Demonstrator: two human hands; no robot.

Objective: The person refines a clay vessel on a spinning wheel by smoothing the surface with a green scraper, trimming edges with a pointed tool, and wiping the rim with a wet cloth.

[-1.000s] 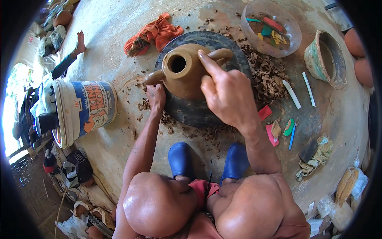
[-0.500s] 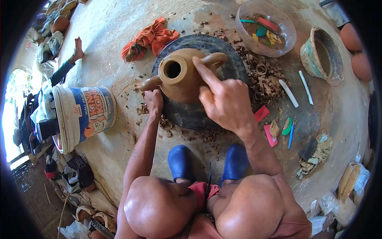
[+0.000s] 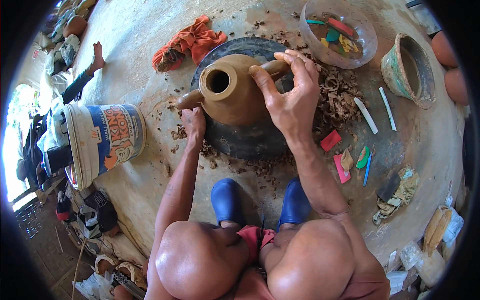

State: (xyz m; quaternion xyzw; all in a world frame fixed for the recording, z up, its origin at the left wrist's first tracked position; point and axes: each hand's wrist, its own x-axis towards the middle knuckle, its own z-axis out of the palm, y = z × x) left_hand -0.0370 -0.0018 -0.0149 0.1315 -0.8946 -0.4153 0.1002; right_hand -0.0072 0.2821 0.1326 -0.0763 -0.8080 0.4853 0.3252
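A brown, wet-looking clay pot with a round open mouth sits on a dark round turntable. A tapered clay arm sticks out from its left side, and a curved handle from its right. My left hand is closed just below the left arm; its fingertips are mostly hidden. My right hand spans the right handle, thumb at the pot's shoulder and fingers over the handle's outer end.
Clay shavings ring the turntable. On the right are a clear basin, a greenish pot, white sticks and a red scraper. An orange cloth lies beyond; a paint bucket is at left.
My right hand has gone from pointing one finger at the pot's shoulder to spanning the handle with thumb and fingers. My left hand stays by the left clay arm.
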